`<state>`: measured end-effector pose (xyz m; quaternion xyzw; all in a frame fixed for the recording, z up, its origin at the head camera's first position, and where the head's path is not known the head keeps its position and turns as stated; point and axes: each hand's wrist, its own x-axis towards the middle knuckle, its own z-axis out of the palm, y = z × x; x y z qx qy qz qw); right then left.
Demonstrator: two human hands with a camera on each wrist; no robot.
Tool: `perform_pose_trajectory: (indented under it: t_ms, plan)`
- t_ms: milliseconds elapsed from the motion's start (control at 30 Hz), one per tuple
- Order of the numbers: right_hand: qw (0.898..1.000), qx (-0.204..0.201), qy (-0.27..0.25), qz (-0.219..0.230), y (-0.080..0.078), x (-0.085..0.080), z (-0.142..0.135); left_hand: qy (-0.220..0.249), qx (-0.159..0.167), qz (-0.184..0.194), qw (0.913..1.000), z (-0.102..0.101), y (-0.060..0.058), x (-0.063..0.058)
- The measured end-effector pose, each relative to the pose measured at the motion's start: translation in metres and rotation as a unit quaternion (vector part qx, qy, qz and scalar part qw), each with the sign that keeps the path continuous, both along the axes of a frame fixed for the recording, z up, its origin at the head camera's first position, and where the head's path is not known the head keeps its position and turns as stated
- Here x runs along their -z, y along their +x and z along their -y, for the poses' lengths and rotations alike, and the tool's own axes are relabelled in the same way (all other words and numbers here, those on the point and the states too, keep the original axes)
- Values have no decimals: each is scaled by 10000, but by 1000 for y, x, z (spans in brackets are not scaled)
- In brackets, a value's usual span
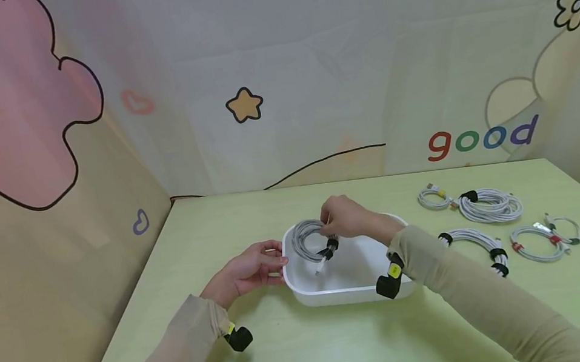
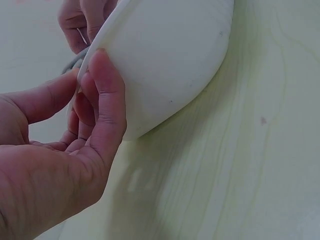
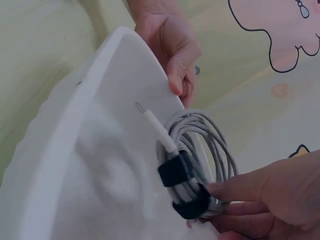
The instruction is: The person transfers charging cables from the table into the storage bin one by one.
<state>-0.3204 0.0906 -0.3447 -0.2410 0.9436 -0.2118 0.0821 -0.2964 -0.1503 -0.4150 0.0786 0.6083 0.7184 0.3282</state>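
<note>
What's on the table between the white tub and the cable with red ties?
A white cable with black ties, partly hidden by the right sleeve. The head view shows it between the tub and the red-tied cable.

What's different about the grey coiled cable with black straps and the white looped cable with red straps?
The grey coiled cable with black straps is in the person's right grip; the white looped cable with red straps lies on the pale green table. The grey cable's bundle looks thicker than the white cable's. The grey cable's straps are black; the white cable's are red. Both are wound into rings.
</note>
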Motion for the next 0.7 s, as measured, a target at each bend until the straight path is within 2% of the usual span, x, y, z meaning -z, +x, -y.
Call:
perform_pose_trajectory:
  t_ms: [167, 300, 500, 700]
  plan:
    - [9998, -130, 119, -26, 4, 0, -4, -23, -22, 27, 10000, 0, 0, 0]
    - [9998, -81, -97, -177, 8, -4, -20, -29, -44, 2, 10000, -1, 0, 1]
    - [9973, 308, -237, -630, 11, -10, -64, -54, -83, -54, 9999, -1, -1, 2]
    - [9937, 757, 34, -822, 14, -11, -116, -45, -51, -112, 9999, 1, -1, 3]
